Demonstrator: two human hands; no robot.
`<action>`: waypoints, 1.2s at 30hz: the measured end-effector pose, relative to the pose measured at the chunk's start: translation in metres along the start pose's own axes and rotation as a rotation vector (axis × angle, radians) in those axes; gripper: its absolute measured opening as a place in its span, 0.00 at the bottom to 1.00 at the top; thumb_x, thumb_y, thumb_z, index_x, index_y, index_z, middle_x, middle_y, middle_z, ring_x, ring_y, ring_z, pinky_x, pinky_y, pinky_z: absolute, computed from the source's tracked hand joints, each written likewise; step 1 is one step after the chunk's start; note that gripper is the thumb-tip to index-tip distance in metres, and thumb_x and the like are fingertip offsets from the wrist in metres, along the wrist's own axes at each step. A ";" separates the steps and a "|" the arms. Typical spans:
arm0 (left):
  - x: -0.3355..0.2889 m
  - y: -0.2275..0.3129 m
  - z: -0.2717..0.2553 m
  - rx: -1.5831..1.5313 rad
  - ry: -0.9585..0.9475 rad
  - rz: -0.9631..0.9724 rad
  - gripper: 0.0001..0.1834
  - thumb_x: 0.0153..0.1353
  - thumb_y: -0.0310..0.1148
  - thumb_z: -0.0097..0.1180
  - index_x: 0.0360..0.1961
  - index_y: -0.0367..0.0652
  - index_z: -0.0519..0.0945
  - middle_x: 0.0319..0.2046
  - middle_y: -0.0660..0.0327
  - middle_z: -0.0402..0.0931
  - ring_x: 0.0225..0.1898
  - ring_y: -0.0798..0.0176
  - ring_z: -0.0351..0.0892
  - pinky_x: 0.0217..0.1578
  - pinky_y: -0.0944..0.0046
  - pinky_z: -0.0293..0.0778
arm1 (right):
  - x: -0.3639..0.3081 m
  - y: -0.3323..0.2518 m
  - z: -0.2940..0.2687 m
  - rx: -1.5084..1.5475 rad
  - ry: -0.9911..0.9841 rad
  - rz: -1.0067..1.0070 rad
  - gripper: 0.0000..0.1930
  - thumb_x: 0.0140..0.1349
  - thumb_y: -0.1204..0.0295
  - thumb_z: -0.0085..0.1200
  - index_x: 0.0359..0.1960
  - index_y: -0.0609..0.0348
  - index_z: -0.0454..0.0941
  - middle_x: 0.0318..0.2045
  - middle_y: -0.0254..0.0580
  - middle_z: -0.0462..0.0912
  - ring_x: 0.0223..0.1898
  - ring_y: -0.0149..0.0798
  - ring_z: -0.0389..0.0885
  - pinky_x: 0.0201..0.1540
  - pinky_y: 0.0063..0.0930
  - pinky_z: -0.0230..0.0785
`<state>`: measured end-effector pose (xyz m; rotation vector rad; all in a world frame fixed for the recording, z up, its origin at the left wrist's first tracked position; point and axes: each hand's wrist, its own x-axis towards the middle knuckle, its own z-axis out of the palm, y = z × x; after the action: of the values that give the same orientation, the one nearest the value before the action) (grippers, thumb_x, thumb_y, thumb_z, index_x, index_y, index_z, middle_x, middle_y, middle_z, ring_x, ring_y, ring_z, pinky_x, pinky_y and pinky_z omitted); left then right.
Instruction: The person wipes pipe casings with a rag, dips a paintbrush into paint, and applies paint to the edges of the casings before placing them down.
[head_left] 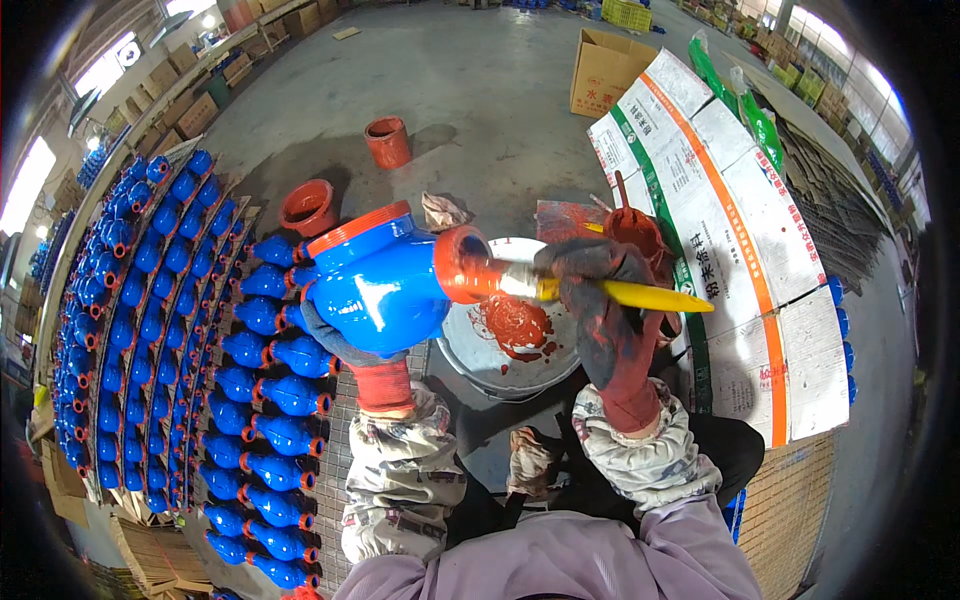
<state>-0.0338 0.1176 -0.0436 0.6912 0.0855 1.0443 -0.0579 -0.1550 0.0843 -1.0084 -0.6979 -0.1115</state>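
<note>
My left hand (pixel 338 338), in a grey glove with a red cuff, holds a glossy blue meter body (pixel 375 292) from below; the body hides most of its fingers. The wide round opening has a red rim, and the side neck facing right is red too. My right hand (pixel 605 290), gloved and smeared with red, is closed around a yellow-handled paintbrush (pixel 662 296). The brush's bristles touch the red neck. Beneath them stands a round white drum (pixel 470 372), its top bearing a puddle of red paint (pixel 515 328).
Rows of blue bodies with red ends (pixel 290 390) stand at my left, with racks of more beyond. A red-coated pot (pixel 635 232) sits right of the drum. Two red tubs (pixel 388 142) rest on the floor ahead. Flattened white cartons (pixel 740 230) and a cardboard box (pixel 608 72) lie right.
</note>
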 end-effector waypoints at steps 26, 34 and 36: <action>-0.007 0.018 0.031 -0.173 0.032 -0.303 0.34 0.62 0.59 0.43 0.63 0.48 0.66 0.62 0.53 0.66 0.61 0.46 0.67 0.60 0.42 0.66 | -0.006 0.004 0.040 -0.300 0.416 -0.174 0.10 0.61 0.73 0.56 0.41 0.64 0.74 0.37 0.38 0.78 0.35 0.27 0.76 0.36 0.20 0.71; 0.007 -0.002 -0.001 -0.356 -0.001 -0.310 0.37 0.57 0.44 0.60 0.66 0.52 0.58 0.63 0.52 0.62 0.58 0.48 0.70 0.51 0.45 0.76 | 0.002 -0.018 0.046 -0.527 0.286 -0.185 0.08 0.63 0.76 0.53 0.41 0.67 0.73 0.38 0.39 0.76 0.28 0.28 0.77 0.28 0.21 0.74; 0.026 -0.017 -0.049 -0.020 -0.080 0.061 0.42 0.53 0.40 0.65 0.66 0.51 0.56 0.64 0.52 0.59 0.58 0.48 0.69 0.53 0.44 0.75 | 0.015 -0.020 0.056 -0.370 0.310 -0.163 0.08 0.64 0.76 0.52 0.43 0.67 0.72 0.39 0.41 0.78 0.31 0.29 0.79 0.31 0.23 0.76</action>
<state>-0.0255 0.1571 -0.0850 0.7199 -0.0154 1.0735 -0.0809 -0.1172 0.1268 -1.2512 -0.4811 -0.5442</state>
